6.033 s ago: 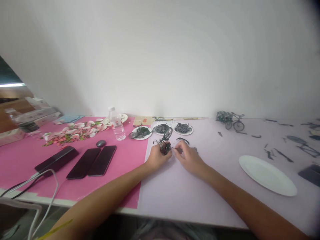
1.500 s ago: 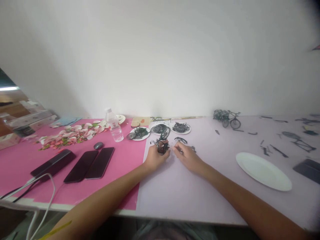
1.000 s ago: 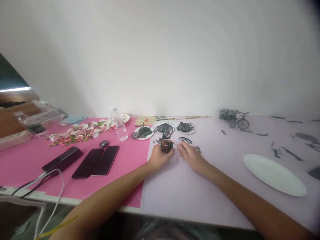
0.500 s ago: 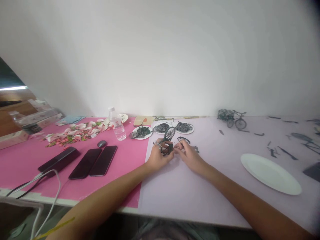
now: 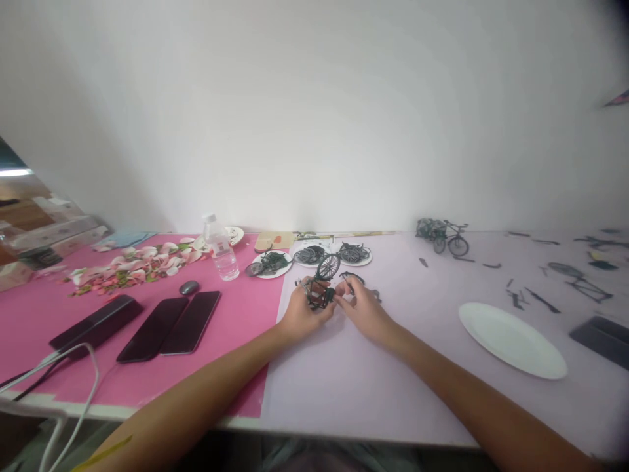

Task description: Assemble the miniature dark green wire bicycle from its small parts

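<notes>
A small model bicycle [image 5: 318,296], with a dark frame and one spoked wheel [image 5: 328,267] sticking up, is tilted in my left hand [image 5: 302,316]. The fingers of that hand are wrapped round its frame. My right hand [image 5: 367,307] is closed in a pinch against the right side of the bicycle. Whatever small piece lies between those fingertips is too small to make out. A dark curved part [image 5: 354,275] shows just behind my right fingers, and I cannot tell whether they touch it.
White plates [image 5: 276,273] of dark bicycle parts stand behind my hands. An assembled model bicycle [image 5: 451,240] is near the wall. On the right are loose parts [image 5: 543,300] and a white oval plate [image 5: 511,341]. Leftward are a water bottle [image 5: 222,252], phones [image 5: 190,322] and petals [image 5: 135,265].
The view has turned slightly to the right, so everything sits further left. Both hands stay together at the bicycle, the right fingertips still pinched at its side.
</notes>
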`<state>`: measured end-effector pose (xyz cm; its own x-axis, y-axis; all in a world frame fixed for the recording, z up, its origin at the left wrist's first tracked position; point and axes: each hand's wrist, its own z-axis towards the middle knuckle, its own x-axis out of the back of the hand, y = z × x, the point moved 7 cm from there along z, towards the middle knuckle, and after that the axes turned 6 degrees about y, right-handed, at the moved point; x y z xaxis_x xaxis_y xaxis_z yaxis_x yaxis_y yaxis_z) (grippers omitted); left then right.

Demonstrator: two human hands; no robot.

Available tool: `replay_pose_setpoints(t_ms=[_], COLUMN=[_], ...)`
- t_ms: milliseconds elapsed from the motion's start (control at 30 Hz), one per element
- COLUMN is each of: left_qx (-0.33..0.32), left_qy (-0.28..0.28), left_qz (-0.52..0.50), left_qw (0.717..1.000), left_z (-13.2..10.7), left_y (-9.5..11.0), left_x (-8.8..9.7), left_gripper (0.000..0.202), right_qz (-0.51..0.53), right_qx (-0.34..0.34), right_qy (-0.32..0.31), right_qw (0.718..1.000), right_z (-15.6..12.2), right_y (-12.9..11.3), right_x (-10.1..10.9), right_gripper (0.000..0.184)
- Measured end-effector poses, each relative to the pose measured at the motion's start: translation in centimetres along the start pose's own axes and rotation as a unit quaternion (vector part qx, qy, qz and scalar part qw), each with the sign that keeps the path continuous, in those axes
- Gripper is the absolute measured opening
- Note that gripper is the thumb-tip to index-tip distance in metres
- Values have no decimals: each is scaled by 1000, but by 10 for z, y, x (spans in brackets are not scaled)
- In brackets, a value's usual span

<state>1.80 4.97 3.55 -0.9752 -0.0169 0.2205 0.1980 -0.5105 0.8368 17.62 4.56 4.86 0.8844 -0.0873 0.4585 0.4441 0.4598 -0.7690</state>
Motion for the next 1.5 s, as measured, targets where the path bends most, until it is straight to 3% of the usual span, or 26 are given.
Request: replay_pose_setpoints(t_ms=[333, 700, 933, 1133, 1333, 1500], left_qx=[19, 104, 113, 108, 107, 157], left_qy=[-14, -29, -17, -15, 4, 39], left_qz=[-34, -122, -100, -88, -91, -41], left_qw=[999, 987, 988, 990, 990, 986], left_z=[3, 2, 5, 8, 9, 6], left_y=[2, -18, -23, -24, -33, -41], left_x=[-1, -3, 1, 0, 1, 7], left_gripper=[21, 56, 66, 67, 92, 59], right_qz=[-22, 19, 64, 92, 74, 39], right_qx=[5, -15, -31, -26, -4, -3], right_qy=[-21, -49, -40, 33, 109, 145], right_qw=[1000, 999, 997, 995, 991, 989], right_z=[-2, -5, -4, -1, 2, 1], right_y=[5, 0, 1, 2, -1, -3], right_x=[-2, -4, -6, 1, 14, 23], right_gripper=[20, 21, 29, 32, 35, 38])
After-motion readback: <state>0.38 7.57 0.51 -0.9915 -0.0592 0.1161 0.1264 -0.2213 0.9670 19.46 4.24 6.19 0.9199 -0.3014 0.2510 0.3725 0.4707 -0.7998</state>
